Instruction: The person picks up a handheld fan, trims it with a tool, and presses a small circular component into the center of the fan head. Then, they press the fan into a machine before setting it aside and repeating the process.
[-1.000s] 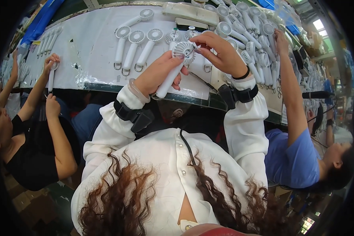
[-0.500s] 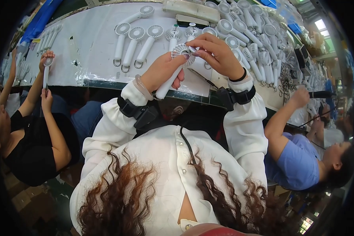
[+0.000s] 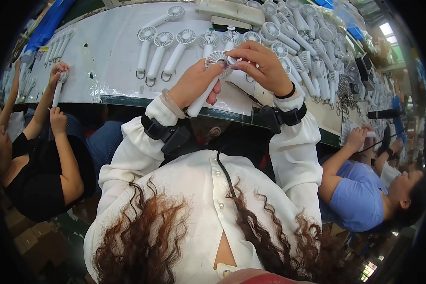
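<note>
My left hand (image 3: 192,84) is closed around a white handheld fan (image 3: 202,102), its slotted round head up and its handle slanting down toward me. The thumb presses near the middle of the fan head. From the right, my right hand (image 3: 266,71) pinches a small whitish round piece (image 3: 231,60) against the center of that head; the fingertips partly cover it. Just beyond my hands lie two fans (image 3: 208,40) with different heads, a bit of green on one. Below my right hand, a thin dark pointed tool (image 3: 244,93) rests on the table.
Several finished-looking fans (image 3: 175,59) with ring loops lie left of my hands. A large heap of fans (image 3: 312,52) covers the right side, beside metal rings (image 3: 348,102). A pale block (image 3: 229,13) stands at the back. Co-workers sit left (image 3: 42,165) and right (image 3: 357,196).
My hands and the fan have barely moved. The left co-worker's fan has shifted slightly to the right and down. The right co-worker's hand has come down and now holds a white piece.
</note>
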`<state>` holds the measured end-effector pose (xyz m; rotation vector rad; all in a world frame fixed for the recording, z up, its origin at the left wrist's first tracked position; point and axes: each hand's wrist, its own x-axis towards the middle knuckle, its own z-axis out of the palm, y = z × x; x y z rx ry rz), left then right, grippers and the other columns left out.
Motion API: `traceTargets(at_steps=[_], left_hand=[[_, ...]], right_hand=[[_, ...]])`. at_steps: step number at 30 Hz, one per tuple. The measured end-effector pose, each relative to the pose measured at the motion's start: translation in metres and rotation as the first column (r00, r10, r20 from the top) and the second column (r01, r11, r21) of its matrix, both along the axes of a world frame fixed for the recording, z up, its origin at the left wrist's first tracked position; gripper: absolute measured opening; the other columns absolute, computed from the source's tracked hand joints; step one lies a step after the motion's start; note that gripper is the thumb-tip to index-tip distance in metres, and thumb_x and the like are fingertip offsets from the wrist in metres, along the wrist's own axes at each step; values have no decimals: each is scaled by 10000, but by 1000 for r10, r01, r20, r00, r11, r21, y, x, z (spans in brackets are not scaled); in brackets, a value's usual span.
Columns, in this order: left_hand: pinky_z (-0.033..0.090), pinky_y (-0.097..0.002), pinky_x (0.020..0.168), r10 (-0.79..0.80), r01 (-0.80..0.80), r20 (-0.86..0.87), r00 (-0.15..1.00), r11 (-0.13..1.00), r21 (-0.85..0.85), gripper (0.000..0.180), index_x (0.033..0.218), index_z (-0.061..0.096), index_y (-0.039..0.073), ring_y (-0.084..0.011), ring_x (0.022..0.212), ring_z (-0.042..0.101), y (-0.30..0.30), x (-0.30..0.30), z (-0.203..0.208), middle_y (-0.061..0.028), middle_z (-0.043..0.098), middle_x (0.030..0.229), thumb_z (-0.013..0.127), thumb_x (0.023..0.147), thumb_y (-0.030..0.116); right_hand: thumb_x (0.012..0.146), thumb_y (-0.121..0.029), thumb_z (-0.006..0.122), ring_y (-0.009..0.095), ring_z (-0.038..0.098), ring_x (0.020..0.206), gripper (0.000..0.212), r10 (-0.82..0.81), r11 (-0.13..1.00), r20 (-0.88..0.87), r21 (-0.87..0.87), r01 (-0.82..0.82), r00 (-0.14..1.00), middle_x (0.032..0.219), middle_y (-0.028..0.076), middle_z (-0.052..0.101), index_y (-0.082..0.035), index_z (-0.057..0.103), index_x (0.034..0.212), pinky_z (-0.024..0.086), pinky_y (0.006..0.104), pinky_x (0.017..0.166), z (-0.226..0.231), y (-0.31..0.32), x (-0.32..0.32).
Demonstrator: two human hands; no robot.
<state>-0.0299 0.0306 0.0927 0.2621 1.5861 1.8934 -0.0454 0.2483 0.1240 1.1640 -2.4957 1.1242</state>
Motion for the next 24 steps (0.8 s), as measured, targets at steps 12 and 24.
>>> traceTargets(at_steps=[12, 24], left_hand=[[444, -267, 425, 44, -43, -104, 994, 999, 12, 355, 1098, 422, 26, -131, 472, 541, 2, 4, 0, -60, 560, 686, 490, 980, 354], [459, -268, 432, -81, 76, 48, 996, 993, 93, 283, 1108, 397, 44, -130, 490, 534, -1, -1, -2, -80, 579, 757, 438, 980, 294]], right_hand=[[866, -78, 661, 147, 554, 755, 224, -88, 996, 0, -12, 88, 996, 893, 60, 590, -47, 679, 1088, 433, 250, 643, 0, 1, 0], [828, -99, 707, 167, 572, 766, 264, -38, 999, -114, -13, 37, 993, 897, 60, 606, -65, 692, 1090, 451, 259, 631, -10, 0, -2]])
